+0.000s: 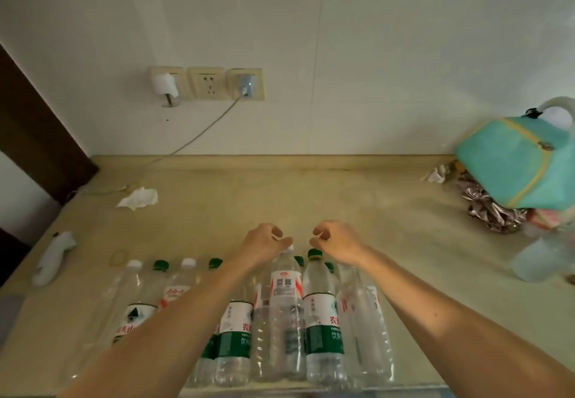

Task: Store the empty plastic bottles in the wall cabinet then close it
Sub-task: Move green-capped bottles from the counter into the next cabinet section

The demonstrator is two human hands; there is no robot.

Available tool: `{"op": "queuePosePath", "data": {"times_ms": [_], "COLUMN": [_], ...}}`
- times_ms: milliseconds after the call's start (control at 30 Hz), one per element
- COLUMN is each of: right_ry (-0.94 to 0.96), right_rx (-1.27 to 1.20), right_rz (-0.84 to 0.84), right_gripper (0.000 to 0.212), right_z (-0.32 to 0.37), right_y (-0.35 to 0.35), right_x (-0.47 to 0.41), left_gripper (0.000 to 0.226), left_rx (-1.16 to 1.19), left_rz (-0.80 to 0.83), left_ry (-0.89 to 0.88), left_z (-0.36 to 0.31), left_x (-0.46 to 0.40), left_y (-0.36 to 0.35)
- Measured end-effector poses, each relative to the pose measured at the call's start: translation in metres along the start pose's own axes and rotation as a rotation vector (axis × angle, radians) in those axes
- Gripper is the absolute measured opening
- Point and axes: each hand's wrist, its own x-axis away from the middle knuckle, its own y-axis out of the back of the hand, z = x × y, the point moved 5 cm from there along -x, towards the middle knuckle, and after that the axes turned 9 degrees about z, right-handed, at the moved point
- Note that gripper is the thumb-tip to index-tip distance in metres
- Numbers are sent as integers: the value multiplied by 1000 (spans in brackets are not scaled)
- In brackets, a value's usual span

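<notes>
Clear ribbed plastic bottles (286, 319) stand in a row, lower center of frame, on beige counter (217, 198); left hand (264, 243) & right hand (334, 240) hover above caps, fingers curled, gripping nothing; teal fabric bag (513, 164) right edge.

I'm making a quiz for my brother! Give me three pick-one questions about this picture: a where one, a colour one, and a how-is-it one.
1. Where is the turquoise bag? A) right end of the counter B) on the wall C) on the floor
2. What colour is the cap by the right hand? A) white B) green C) red
3. How is the middle socket? A) charger plugged in B) taped over C) nothing plugged in
Answers: A, it sits at the far right; B, that cap is dark green; C, its holes show bare.
</notes>
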Motion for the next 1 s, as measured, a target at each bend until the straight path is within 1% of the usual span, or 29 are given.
{"op": "queuePosePath", "data": {"times_ms": [100, 200, 300, 400, 533, 600, 633, 733, 900, 1000], "right_ry": [-2, -9, -14, 16, 53, 119, 155, 260, 377, 407], "right_rx": [68, 151, 154, 63, -213, -368, -398, -376, -164, -109], "right_rz": [113, 224, 294, 340, 353, 321, 299, 189, -144, -263], "right_gripper": [39, 42, 40, 28, 30, 28, 26, 15, 32, 38], "right_z": [-9, -16, -17, -15, -10, 0, 7, 32, 63, 65], "right_y": [-8, -15, -17, -13, 4, 25, 38, 79, 128, 127], "right_x": [-20, -29, -34, -34, -27, -23, -21, -13, -2, -3], "left_gripper": [35, 32, 27, 25, 22, 23, 23, 23, 23, 22], "left_rx": [45, 81, 154, 255, 418, 508, 549, 573, 403, 289], "left_rz": [11, 68, 99, 135, 161, 158, 156, 97, -190, -335], "left_ry": [25, 45, 73, 70, 68, 36, 7, -126, -365, -461], "left_z": [3, 5, 10, 13, 14, 8, 4, -21, -67, -84], "left_x": [-8, -11, -14, -16, -17, -15, -14, -7, 5, 10], "left_y": [-8, -15, -19, -18, -8, 6, 15, 50, 105, 115]}}
